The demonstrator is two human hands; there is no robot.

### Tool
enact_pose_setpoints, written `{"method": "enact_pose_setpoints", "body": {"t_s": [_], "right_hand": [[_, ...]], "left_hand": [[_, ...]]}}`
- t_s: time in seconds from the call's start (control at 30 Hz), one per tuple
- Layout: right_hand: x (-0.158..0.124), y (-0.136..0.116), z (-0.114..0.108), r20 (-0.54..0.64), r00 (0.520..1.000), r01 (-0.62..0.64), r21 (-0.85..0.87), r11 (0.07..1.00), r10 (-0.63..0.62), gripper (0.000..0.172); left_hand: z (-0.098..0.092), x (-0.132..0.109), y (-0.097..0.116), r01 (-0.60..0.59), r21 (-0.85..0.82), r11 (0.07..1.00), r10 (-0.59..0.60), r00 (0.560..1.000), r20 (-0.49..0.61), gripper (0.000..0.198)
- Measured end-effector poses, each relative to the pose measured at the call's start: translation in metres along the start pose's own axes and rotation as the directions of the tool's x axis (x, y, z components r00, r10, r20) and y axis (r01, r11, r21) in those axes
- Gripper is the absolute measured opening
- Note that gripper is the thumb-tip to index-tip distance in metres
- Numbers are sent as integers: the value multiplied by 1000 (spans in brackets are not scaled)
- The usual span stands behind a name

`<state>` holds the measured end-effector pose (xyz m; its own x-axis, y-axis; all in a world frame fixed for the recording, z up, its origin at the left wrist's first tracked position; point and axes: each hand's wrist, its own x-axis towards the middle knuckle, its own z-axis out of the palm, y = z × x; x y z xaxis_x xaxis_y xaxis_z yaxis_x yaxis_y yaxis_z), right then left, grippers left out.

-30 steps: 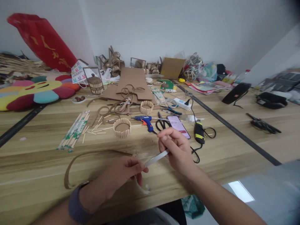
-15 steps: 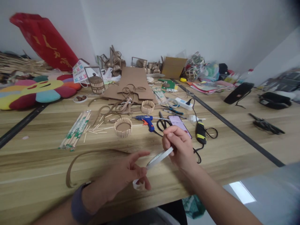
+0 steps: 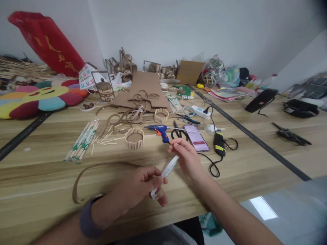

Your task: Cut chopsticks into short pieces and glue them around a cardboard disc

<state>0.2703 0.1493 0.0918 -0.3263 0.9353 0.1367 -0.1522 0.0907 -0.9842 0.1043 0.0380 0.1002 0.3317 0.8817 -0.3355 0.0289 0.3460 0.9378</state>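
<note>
A narrow roll of white tape (image 3: 170,166), seen almost edge-on, slants between my two hands above the table's front part. My left hand (image 3: 145,185) has thumb and fingers closed around its lower end, where a whitish loop shows among the fingers. At the upper end, my right hand (image 3: 187,158) touches the tape with curled fingers, thumb and forefinger tips close together. What the right fingertips pinch is too small to tell. A blue glue gun (image 3: 158,129) lies just beyond the right hand, next to a phone (image 3: 196,137).
Two round stick-walled baskets (image 3: 134,139) stand past my hands. Packed sticks (image 3: 83,141) and a curled brown strip (image 3: 75,187) lie left. Black scissors (image 3: 176,131), a black-yellow tool (image 3: 219,143) with its cord and a power strip (image 3: 201,112) are right. Cardboard (image 3: 146,83) lies behind.
My left thumb and fingers have closed on the tape's lower part; before, the forefinger pointed outward. The right hand has shifted left, uncovering more of the phone. The tape now slants more steeply.
</note>
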Motion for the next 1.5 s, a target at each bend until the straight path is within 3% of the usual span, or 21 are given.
{"method": "enact_pose_setpoints", "body": {"t_s": [0.07, 0.13, 0.2, 0.3, 0.4, 0.5, 0.57, 0.67, 0.8, 0.97, 1.07, 1.13, 1.2, 1.37, 1.5], "right_hand": [[-1, -9, -2, 106, 978, 205, -326, 923, -180, 14], [-4, -24, -1, 354, 909, 386, -523, 760, -218, 15], [-9, -40, 4, 594, 803, 479, -608, 633, -37, 15], [-13, -51, 12, 661, 704, 473, -709, 523, 260, 15], [-11, -48, 13, 613, 736, 439, -755, 487, 287, 31], [-7, -41, 9, 557, 805, 421, -779, 464, 205, 50], [-4, -36, 6, 541, 829, 417, -768, 486, 143, 47], [0, -27, 3, 523, 849, 416, -753, 510, 79, 41], [5, -7, 2, 519, 851, 470, -691, 548, -76, 37], [2, 13, 14, 414, 875, 470, -598, 649, -252, 31], [-4, 18, 25, 376, 887, 446, -556, 701, -266, 27], [-7, 19, 31, 360, 899, 421, -559, 714, -248, 45], [-9, 20, 35, 353, 905, 409, -571, 712, -237, 56], [-12, 23, 38, 358, 877, 479, -603, 638, -320, 31], [-14, 25, 39, 401, 841, 541, -626, 561, -364, 34]], "left_hand": [[-2, 3, 2, 25, 63, 998, -25, 1000, -15, 42], [-5, 4, 5, 25, 206, 978, -20, 1000, -23, 33], [-8, 4, 11, -9, 379, 925, 31, 998, -52, 28], [-12, 4, 18, -61, 571, 819, 145, 984, -103, 24], [-19, 3, 20, -65, 646, 761, 224, 960, -167, 26], [-29, 0, 16, -34, 557, 830, 207, 946, -250, 41], [-36, -2, 11, -8, 482, 876, 170, 941, -294, 41], [-45, -5, 2, 24, 505, 863, 167, 930, -329, 30], [-49, -6, -4, 72, 634, 770, 216, 905, -366, 35], [-48, -2, -13, 85, 740, 668, 317, 867, -385, 33], [-45, 1, -26, 58, 862, 503, 499, 795, -344, 32], [-42, 1, -33, 70, 924, 377, 597, 744, -300, 30], [-39, 0, -37, 105, 953, 285, 650, 709, -273, 27], [-34, -2, -37, 115, 980, 165, 712, 674, -199, 26], [-33, -2, -35, 121, 987, 106, 733, 661, -160, 25]]}}
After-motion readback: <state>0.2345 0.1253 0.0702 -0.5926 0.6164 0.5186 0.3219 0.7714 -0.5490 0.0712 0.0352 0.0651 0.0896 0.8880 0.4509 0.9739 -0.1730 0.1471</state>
